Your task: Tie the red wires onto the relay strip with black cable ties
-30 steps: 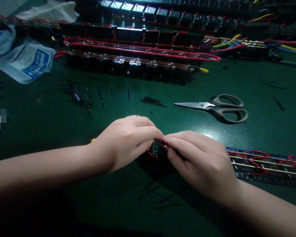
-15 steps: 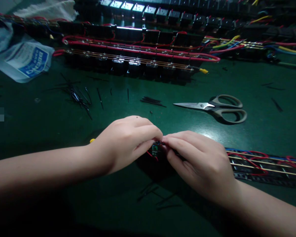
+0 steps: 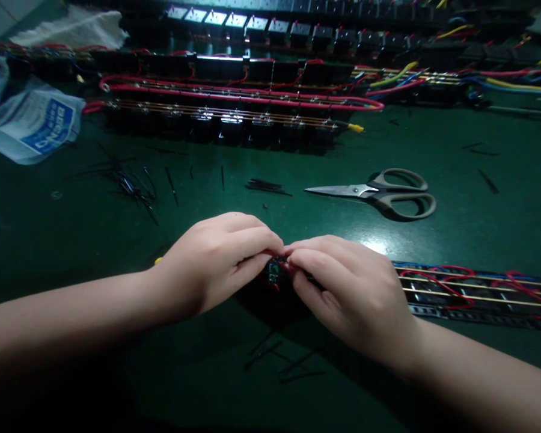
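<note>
My left hand [image 3: 225, 258] and my right hand [image 3: 351, 285] meet at the fingertips near the middle of the view, both with fingers pinched together. Between and just below the fingertips shows a small green circuit board [image 3: 274, 270] with a bit of red wire. What exactly each hand pinches is hidden by the fingers. A long black strip [image 3: 469, 291] with brass-coloured rods and red and blue wires runs out to the right from under my right hand. A yellow tip [image 3: 158, 261] peeks out behind my left wrist.
Scissors [image 3: 369, 191] lie beyond my hands on the green table [image 3: 198, 373]. Black offcuts [image 3: 128, 183] are scattered left, centre and near the front edge. Wired black assemblies [image 3: 234, 111] stretch across the back. A plastic bag [image 3: 40, 123] lies at the left.
The whole scene has shifted slightly left in the view. Both hands keep their pinch at the same spot, and the red wire by the small board looks shorter.
</note>
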{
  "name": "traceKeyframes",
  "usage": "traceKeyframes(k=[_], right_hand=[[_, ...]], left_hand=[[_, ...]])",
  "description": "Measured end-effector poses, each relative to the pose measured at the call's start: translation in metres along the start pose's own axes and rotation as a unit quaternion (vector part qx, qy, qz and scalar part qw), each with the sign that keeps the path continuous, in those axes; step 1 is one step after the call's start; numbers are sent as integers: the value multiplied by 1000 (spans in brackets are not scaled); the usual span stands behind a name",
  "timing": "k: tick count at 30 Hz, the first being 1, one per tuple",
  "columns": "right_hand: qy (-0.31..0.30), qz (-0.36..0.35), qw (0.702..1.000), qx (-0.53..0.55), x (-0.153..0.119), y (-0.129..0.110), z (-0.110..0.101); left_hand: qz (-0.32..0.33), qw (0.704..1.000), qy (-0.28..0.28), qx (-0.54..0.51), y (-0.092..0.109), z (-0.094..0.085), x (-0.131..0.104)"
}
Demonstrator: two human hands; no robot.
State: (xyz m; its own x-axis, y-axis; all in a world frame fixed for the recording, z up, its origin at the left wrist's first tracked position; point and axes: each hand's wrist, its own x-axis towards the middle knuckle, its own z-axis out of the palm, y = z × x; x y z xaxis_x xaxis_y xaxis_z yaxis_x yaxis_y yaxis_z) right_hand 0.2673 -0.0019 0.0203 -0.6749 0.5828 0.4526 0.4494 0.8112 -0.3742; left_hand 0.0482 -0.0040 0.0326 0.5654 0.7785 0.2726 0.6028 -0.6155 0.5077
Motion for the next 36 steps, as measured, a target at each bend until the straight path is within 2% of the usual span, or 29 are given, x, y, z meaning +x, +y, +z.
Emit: traceKeyframes(k=[11,36], right_hand=[[-2,-34,999,-6,2,1,-3],[11,-26,1000,-7,-1,3,1]], left_hand=[[-7,1000,-7,-10,0,-2,-2],[5,1000,-7,-2,2,-1,0]])
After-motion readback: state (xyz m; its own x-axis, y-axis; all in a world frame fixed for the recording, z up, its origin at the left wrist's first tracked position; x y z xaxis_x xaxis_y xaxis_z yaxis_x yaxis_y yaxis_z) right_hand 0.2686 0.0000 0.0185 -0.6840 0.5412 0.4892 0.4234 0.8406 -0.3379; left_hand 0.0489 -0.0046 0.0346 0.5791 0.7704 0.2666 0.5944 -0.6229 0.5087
